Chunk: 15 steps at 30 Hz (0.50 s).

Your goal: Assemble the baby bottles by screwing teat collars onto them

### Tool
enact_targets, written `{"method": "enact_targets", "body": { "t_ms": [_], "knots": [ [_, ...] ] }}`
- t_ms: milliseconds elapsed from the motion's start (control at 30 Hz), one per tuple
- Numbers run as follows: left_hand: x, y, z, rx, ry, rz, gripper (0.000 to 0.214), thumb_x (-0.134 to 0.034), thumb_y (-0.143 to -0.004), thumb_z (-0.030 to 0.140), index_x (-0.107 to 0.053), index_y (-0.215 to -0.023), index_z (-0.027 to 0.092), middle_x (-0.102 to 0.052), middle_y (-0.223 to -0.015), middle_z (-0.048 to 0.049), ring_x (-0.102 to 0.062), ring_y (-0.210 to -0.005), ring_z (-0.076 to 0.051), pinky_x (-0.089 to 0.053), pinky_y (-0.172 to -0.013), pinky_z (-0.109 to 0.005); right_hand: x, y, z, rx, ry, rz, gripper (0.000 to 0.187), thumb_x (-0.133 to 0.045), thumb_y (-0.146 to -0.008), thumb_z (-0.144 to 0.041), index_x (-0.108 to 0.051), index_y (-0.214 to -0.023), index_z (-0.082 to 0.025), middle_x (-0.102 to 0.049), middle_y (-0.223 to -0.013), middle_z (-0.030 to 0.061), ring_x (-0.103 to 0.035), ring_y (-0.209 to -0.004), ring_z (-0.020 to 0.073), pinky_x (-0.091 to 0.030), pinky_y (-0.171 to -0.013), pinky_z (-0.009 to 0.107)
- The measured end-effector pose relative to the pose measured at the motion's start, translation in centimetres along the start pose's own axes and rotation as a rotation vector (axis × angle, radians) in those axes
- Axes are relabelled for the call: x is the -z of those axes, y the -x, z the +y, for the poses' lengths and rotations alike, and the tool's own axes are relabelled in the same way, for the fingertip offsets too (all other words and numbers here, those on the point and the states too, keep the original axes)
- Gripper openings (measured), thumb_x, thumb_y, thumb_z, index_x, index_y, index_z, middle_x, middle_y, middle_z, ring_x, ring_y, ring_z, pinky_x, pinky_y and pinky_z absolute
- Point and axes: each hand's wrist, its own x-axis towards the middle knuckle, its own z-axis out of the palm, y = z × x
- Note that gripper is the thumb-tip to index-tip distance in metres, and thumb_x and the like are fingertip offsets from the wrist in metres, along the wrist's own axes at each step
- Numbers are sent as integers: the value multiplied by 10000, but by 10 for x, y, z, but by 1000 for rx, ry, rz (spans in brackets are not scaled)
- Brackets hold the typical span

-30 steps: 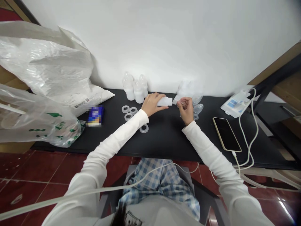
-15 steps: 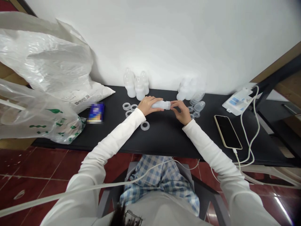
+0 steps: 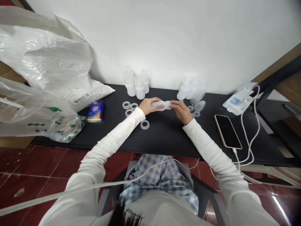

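My left hand (image 3: pixel 148 106) is wrapped round a translucent white baby bottle (image 3: pixel 160 104), which lies on its side above the table with its threaded neck to the right. At that neck, the fingers of my right hand (image 3: pixel 180 110) close over the open end; anything small beneath them is hidden. Left of the bottle lie several translucent collar rings (image 3: pixel 126 105), with one ring (image 3: pixel 145 125) nearer to me. To the right are clear bottle caps (image 3: pixel 199 106) and small ring-shaped silicone pieces (image 3: pixel 196 114), close to my right hand.
Capped bottles (image 3: pixel 140 87) stand at the back left; more white bottles (image 3: pixel 185 88) stand at the back right. A phone (image 3: pixel 227 131) on a cable lies right, near a plastic package (image 3: pixel 238 101). Plastic bags (image 3: pixel 51 59) and a blue packet (image 3: pixel 96 111) occupy the left.
My right hand's fingers have gone from a pinch at the bottle's mouth to lying flatter over its neck. My left hand keeps its grip on the bottle, which has tilted slightly.
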Motion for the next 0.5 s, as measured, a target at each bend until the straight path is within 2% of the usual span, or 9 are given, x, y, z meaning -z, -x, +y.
{"method": "enact_targets", "body": {
  "t_ms": [167,233,333,400,500],
  "knots": [
    [-5,-1,-8,-171,-364,131,558,-795,-728,575,-715,-1166,239,-733,-1134,-100,-653,-1047,-292,-440,-989,-416,4,-2,1,-33,-50,-31,293,-472,-1016,-377,-679,-1210,-304,-709,-1199,71,-681,-1107,205,-567,-996,381],
    [-3,-1,-11,-270,-430,133,604,-770,-742,612,-699,-1202,226,-720,-1146,-126,-637,-1083,-311,-425,-1000,-435,3,-2,2,-52,-92,-37,333,-517,-994,-427,-649,-1274,-304,-717,-1156,66,-688,-1052,210,-569,-963,374],
    [-1,0,-12,-375,-481,140,617,-696,-800,643,-674,-1240,212,-703,-1169,-147,-620,-1134,-319,-411,-1013,-446,0,-1,1,-154,-116,-34,423,-509,-978,-522,-628,-1307,-284,-721,-1004,56,-687,-889,202,-571,-864,360],
    [-2,0,-12,-424,-518,152,593,-649,-841,640,-661,-1255,215,-696,-1187,-148,-618,-1148,-313,-403,-1024,-449,-2,-2,-1,-216,-106,-32,475,-426,-989,-585,-677,-1198,-240,-700,-896,58,-660,-790,192,-551,-795,345],
    [-6,1,-12,-513,-598,181,553,-615,-876,619,-648,-1266,227,-699,-1192,-138,-625,-1145,-297,-403,-1036,-456,-3,-4,-5,-291,-76,-75,653,-242,-1009,-639,-703,-844,-207,-649,-743,55,-603,-684,177,-497,-733,335]
  ]
}}
